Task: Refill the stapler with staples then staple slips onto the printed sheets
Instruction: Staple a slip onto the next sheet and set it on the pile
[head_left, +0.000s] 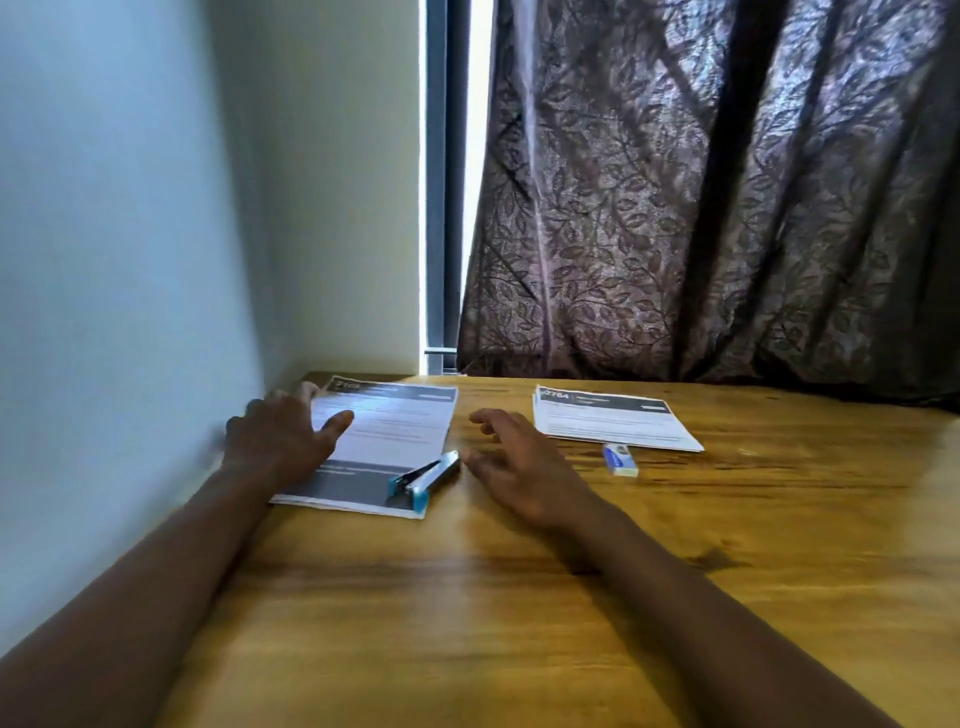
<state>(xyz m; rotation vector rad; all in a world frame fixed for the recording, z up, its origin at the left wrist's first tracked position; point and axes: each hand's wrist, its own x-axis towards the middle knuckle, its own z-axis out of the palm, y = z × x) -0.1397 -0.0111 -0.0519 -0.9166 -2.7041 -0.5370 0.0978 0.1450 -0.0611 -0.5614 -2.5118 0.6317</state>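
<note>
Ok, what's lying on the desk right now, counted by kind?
Printed-sheet stacks: 2, left stack and right stack
Stapler: 1
Small box, likely staples: 1
Total: 4

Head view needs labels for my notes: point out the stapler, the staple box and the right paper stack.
stapler (427, 477), head view, middle of its metal top.
staple box (621, 460), head view, its top face.
right paper stack (613, 422), head view, white middle of top sheet.
</note>
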